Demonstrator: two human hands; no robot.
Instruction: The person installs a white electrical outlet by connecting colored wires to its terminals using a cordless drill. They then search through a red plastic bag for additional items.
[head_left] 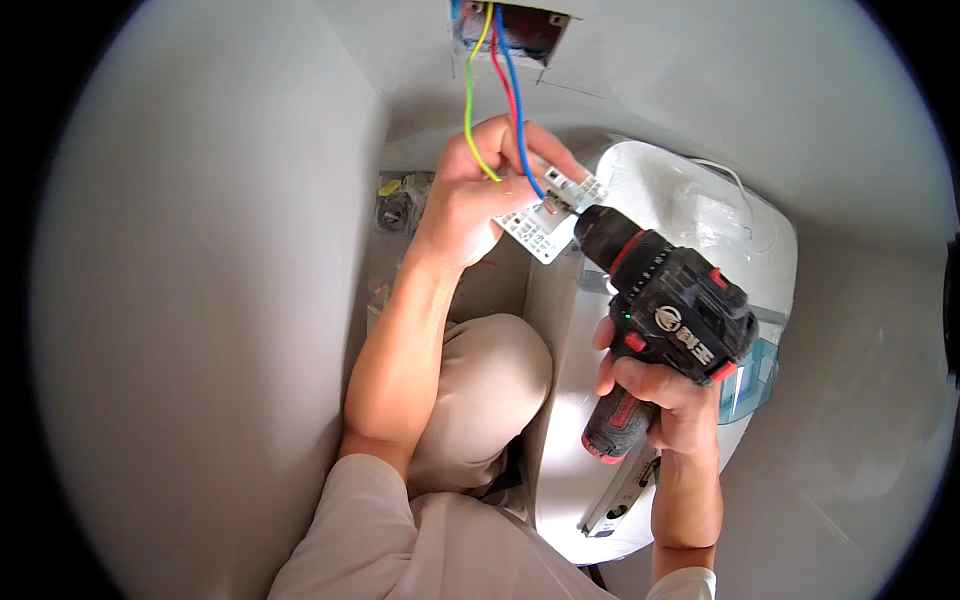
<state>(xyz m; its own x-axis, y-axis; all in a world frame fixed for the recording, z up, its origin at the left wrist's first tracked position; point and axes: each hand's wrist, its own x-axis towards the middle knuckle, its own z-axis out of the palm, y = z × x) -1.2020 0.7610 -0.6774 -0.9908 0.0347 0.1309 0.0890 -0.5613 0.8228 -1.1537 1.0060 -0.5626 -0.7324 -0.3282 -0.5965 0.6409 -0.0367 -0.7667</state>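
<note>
My left hand grips a white wall socket plate, its back with the terminals turned up toward me. A blue wire runs down to the plate, with bare copper showing at its end. Beside it hang a red wire and a yellow-green wire; the red one's lower end is hidden behind my fingers. In my right hand is a black and red cordless drill, held by its handle. The drill's tip meets the plate's terminal area near the blue wire's end; exact contact is too small to tell.
The wires come out of a recessed wall box above. A white rounded fixture, like a toilet, stands under the drill, bearing a spirit level and a translucent blue piece. Small bagged items lie by the left wall.
</note>
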